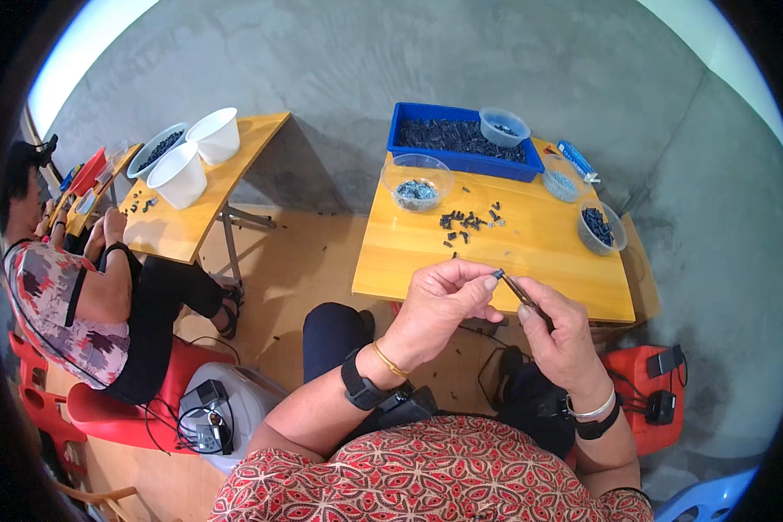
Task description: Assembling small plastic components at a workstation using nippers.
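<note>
My left hand (444, 304) pinches a small dark plastic part (498, 273) between thumb and fingertips, above the near edge of the wooden table. My right hand (565, 339) is closed round a slim dark tool (524, 297), perhaps tweezers, whose tip meets the small part. Just beyond my hands, several loose black plastic parts (465, 219) lie scattered on the table (409, 261). A clear round bowl (418, 165) with small shiny pieces stands to their left. On the right, another clear bowl (618, 228) holds dark parts.
At the table's back, a blue tray (400, 143) is full of black parts, with a clear tub (505, 117) on its corner. Near it are a small tub (561, 184) and a blue-white box (578, 160). Leftward, a person (70, 287) works at another table (235, 174) with white buckets (178, 177).
</note>
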A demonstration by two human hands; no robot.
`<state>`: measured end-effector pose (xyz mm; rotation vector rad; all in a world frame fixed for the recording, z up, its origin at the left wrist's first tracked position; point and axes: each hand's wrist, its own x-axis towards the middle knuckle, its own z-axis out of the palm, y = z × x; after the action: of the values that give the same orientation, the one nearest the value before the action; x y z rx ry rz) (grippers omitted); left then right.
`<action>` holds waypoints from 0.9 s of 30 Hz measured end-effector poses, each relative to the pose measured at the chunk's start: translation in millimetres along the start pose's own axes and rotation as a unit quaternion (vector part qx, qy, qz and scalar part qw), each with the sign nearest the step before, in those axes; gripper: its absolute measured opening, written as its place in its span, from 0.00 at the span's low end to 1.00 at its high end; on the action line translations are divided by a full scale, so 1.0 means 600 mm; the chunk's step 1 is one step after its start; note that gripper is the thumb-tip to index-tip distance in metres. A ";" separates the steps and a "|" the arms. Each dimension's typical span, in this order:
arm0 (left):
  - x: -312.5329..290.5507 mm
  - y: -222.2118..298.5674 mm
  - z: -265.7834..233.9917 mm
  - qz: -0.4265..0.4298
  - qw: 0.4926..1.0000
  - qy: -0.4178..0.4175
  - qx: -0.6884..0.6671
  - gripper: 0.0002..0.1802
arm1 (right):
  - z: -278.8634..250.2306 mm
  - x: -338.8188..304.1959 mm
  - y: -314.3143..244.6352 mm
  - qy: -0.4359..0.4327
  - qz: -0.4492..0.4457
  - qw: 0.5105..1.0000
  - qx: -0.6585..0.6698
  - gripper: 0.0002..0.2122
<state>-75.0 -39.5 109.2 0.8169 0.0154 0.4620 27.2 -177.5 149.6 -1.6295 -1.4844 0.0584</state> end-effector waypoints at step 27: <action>0.020 -0.001 0.001 0.258 0.755 0.034 0.601 0.06 | 0.070 0.005 0.017 0.096 -0.055 0.990 -0.091 0.22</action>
<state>-63.9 -35.2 111.2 2.1147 0.1750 1.0415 11.8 -150.1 119.8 -1.6432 -1.4603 -0.2958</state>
